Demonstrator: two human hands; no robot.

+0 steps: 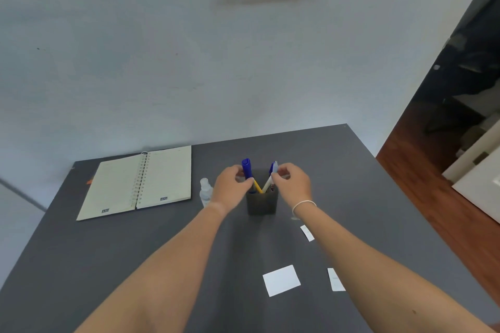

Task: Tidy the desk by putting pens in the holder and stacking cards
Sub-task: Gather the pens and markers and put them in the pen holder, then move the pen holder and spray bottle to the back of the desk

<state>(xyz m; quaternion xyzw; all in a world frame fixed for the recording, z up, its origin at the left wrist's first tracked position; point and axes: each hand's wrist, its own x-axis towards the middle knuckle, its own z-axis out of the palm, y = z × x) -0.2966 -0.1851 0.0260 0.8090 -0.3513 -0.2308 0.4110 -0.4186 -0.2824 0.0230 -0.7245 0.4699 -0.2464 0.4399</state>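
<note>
Both hands sit over the dark holder (262, 201), the left grip (234, 187) pinching a blue pen (246, 169) and the right grip (292, 184) another pen (272, 173), both already inside, so the loose cards (281, 280) nearer the body likely come next.

A dark grey desk (351, 170) stands against a pale wall. On it, at about ten o'clock from the middle, lies an open spiral notebook (140, 181). A small clear bottle (205, 192) stands just right of the notebook. Near the centre stands a dark pen holder (262, 203) with pens inside. At five o'clock lies a white card (281, 280); two more cards lie at four o'clock (336, 280) and three o'clock (307, 233).
</note>
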